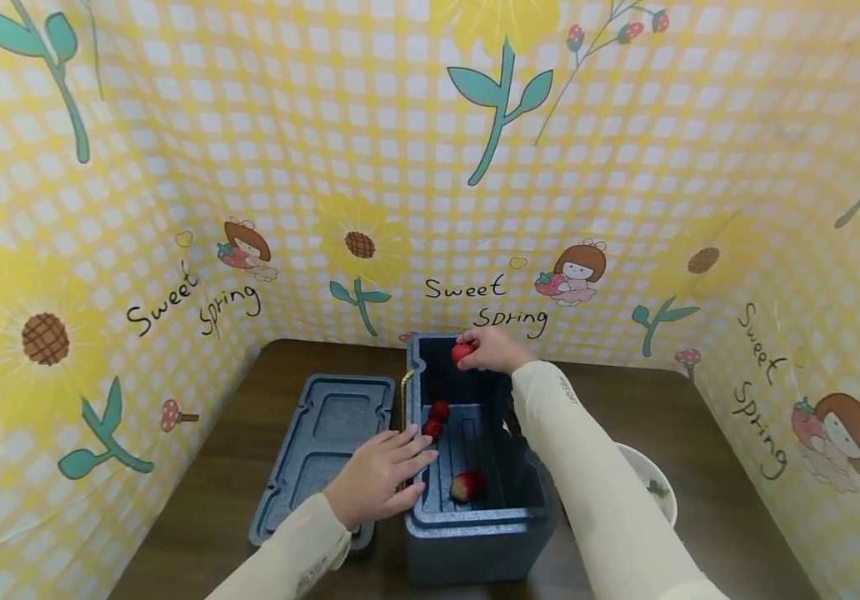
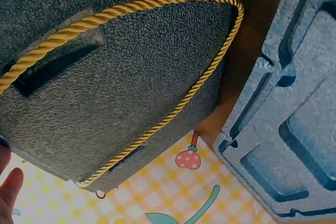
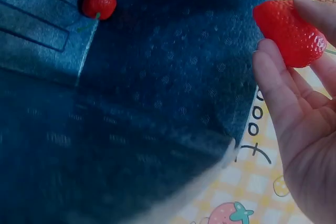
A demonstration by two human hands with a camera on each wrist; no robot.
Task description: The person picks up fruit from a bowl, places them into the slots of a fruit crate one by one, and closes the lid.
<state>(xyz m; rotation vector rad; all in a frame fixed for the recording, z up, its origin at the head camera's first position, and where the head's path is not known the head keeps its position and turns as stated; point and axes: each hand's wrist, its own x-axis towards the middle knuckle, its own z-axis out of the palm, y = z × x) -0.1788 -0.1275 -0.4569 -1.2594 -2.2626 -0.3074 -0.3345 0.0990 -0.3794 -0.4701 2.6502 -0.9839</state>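
A strawberry (image 3: pixel 289 32) is pinched between the thumb and fingers of my right hand (image 1: pixel 496 350), over the far end of a deep blue-grey foam box (image 1: pixel 475 527). My left hand (image 1: pixel 381 473) rests on the box's left rim with its fingers fairly straight; only its fingertips show at the edge of the left wrist view. Down on the box floor lie two small red fruits (image 3: pixel 98 2) side by side near the left wall. A larger red strawberry (image 1: pixel 467 485) with a pale end sits nearer the front.
Left of the box lies its blue-grey lid (image 1: pixel 347 408) on the dark wooden table (image 1: pixel 227 467). A white bowl (image 1: pixel 672 504) with something greenish inside is partly hidden by my right sleeve. Twisted gold cord (image 2: pixel 173 113) hangs along the box's outer side. Patterned cloth (image 1: pixel 415 167) surrounds the table.
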